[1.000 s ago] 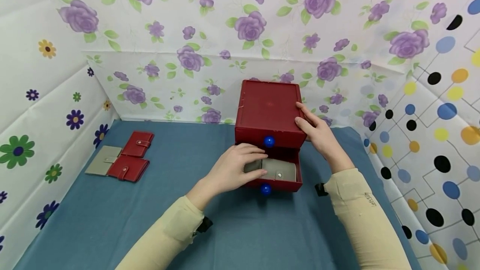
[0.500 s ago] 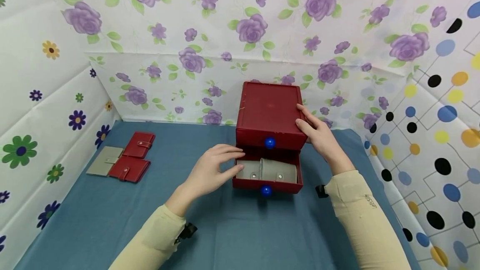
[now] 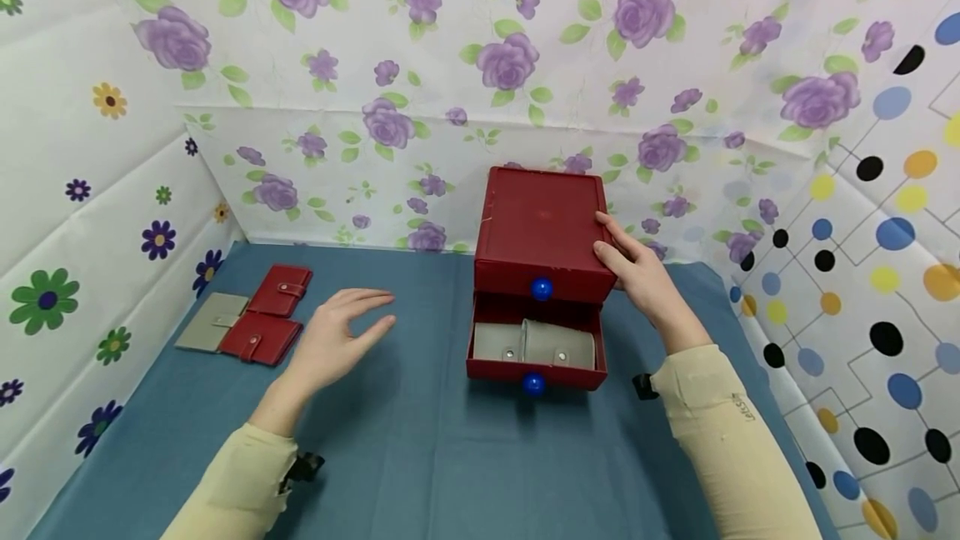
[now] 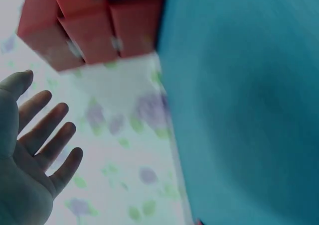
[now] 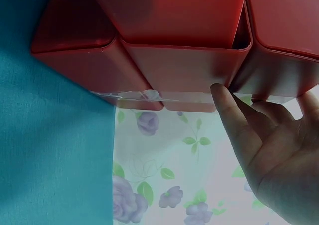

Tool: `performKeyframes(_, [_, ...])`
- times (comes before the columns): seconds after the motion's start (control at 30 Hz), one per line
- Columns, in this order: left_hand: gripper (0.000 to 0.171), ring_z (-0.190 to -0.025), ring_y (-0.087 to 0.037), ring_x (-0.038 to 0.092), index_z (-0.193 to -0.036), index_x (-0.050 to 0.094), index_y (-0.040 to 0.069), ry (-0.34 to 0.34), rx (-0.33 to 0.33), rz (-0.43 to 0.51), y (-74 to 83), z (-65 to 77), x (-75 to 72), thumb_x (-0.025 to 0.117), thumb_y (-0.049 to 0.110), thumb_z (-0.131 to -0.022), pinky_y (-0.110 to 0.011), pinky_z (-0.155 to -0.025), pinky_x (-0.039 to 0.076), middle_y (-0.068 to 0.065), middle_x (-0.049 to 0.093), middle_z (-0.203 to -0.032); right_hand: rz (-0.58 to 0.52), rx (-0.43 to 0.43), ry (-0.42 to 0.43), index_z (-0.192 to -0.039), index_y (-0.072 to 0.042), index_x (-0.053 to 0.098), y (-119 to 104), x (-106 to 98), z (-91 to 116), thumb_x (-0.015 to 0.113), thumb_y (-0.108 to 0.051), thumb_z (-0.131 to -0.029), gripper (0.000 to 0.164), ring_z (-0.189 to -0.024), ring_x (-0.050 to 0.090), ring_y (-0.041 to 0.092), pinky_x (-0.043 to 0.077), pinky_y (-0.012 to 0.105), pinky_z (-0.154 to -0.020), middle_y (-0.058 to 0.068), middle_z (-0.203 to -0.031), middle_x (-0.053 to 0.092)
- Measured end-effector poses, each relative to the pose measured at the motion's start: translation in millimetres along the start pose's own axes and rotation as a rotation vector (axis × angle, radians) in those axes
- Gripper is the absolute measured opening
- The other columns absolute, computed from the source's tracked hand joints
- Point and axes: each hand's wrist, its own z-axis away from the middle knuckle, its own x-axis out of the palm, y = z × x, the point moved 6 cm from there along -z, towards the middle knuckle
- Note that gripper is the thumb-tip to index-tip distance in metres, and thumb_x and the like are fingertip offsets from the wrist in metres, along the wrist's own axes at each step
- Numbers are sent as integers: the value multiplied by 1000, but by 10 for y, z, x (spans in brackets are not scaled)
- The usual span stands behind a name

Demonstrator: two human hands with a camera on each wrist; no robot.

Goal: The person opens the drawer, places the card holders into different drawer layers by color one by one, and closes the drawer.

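In the head view a red drawer box with blue knobs stands at the centre right. A drawer under its top one is pulled out, with two grey snap wallets side by side in it. My right hand rests against the box's right side, thumb and forefinger at the top edge; in the right wrist view its fingers touch the side wall. My left hand hovers over the cloth left of the box, fingers spread, holding nothing. It is nearest to a red snap wallet.
Left on the blue cloth, beside that wallet, lie another red wallet and a grey one. A flowered sheet hangs close behind the box. Patterned sheets stand at both sides.
My left hand has come out of the pulled-out drawer and moved left toward the wallets on the cloth, uncovering the left grey wallet. My right hand stays on the box.
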Motion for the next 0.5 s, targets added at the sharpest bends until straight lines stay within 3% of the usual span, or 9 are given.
performKeyframes(0.23, [35, -126, -41, 64, -131, 75, 2, 53, -158, -19, -486, 196, -345, 79, 15, -99, -66, -100, 51, -21, 72, -133, -3, -3, 3, -170, -43, 25, -25, 6, 10, 55, -52, -110, 67, -143, 52, 37, 58, 23, -91, 5, -176, 24])
performKeyframes(0.5, [38, -125, -50, 60, -133, 73, -1, 49, -261, -108, -882, 380, -656, 76, 19, -102, -73, -102, 44, -29, 67, -136, 3, 8, 10, -169, -45, 26, -44, 11, 28, 55, -53, -110, 66, -143, 52, 37, 58, 23, -91, 6, -176, 24])
